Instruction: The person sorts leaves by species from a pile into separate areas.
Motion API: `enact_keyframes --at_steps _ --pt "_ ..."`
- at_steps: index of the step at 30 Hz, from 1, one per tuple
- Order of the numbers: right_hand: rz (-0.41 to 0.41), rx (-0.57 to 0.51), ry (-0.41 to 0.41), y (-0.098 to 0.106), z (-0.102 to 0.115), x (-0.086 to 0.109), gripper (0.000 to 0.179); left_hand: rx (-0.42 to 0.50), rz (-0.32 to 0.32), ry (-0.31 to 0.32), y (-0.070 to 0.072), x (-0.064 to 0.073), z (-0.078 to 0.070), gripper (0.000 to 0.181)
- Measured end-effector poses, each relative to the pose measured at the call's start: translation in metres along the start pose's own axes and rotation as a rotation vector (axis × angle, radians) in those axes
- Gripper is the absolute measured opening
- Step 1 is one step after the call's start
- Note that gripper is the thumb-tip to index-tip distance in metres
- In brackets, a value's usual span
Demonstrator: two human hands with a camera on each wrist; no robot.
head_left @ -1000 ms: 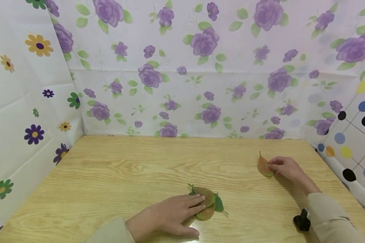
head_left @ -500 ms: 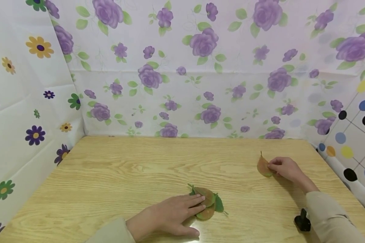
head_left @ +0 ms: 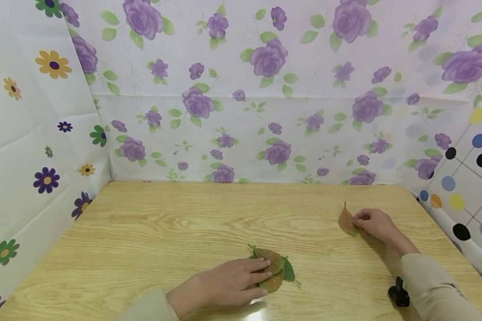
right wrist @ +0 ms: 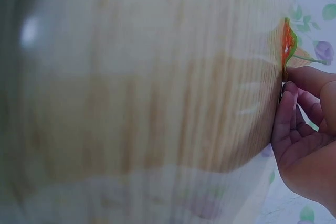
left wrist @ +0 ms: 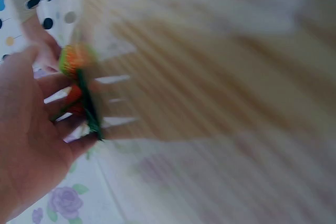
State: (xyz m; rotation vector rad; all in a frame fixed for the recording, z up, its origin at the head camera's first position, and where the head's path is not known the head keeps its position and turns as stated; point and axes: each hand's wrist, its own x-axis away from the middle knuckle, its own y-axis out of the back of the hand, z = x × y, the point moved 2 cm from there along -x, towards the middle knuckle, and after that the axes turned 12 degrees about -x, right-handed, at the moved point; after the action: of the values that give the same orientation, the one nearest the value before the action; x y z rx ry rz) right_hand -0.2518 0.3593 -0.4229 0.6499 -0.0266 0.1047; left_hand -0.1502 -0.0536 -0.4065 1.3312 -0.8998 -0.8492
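Observation:
My left hand (head_left: 229, 281) lies over a small pile of leaves at the front middle of the table, its fingers extended and fingertips on top. The pile has brownish-orange leaves (head_left: 274, 281) and a green leaf (head_left: 289, 269) poking out to the right; part of it is hidden under the fingers. In the left wrist view, orange and green leaves (left wrist: 77, 60) show blurred by the fingers. Further back on the right, my right hand (head_left: 377, 224) pinches the edge of a single orange-brown leaf (head_left: 346, 221), its stem pointing away. The right wrist view shows this leaf (right wrist: 289, 43) at the thumb tip.
A small black object (head_left: 399, 294) with an upright part stands on the wooden table (head_left: 164, 223) beside the right sleeve. Cloths with flowers (head_left: 225, 89) and coloured dots (head_left: 458, 203) surround the table at the back and sides.
The left thumb has drawn in toward the fingers, while that hand stays on the pile. The leaf in the right hand has turned slightly and shifted a little left.

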Motion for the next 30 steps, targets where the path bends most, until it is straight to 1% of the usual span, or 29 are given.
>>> enact_keyframes --at_steps 4,6,8,12,18,21,23,27,28,30 --pt "-0.003 0.012 0.002 0.000 0.002 0.000 0.020 0.009 -0.076 0.008 0.007 -0.007 -0.002 0.040" --pt "-0.006 0.024 0.010 0.000 0.002 0.000 0.020 0.027 -0.092 0.029 0.011 -0.011 -0.003 0.031" --pt "-0.010 0.038 0.021 0.000 0.003 0.000 0.019 0.031 -0.105 0.043 0.016 -0.014 -0.004 0.027" --pt "-0.014 0.053 0.038 0.000 0.005 0.002 0.019 0.027 -0.129 0.066 0.021 -0.018 -0.006 0.026" --pt "-0.010 0.053 0.033 -0.001 0.004 0.001 0.019 0.058 -0.187 0.107 0.016 -0.022 -0.002 0.024" --pt "-0.010 0.054 0.032 -0.001 0.003 0.001 0.020 0.102 -0.225 0.114 0.014 -0.025 0.000 0.019" --pt "-0.012 0.054 0.036 -0.001 0.002 0.001 0.020 0.149 -0.247 0.106 0.015 -0.028 0.002 0.014" --pt "-0.013 0.054 0.040 -0.001 0.001 0.000 0.019 0.190 -0.268 0.124 0.018 -0.035 0.007 0.016" --pt "-0.011 0.053 0.042 -0.001 0.001 0.000 0.019 0.192 -0.273 0.134 0.020 -0.036 0.008 0.018" --pt "-0.011 0.050 0.041 -0.001 0.001 0.000 0.019 0.166 -0.278 0.164 0.022 -0.039 0.011 0.020"
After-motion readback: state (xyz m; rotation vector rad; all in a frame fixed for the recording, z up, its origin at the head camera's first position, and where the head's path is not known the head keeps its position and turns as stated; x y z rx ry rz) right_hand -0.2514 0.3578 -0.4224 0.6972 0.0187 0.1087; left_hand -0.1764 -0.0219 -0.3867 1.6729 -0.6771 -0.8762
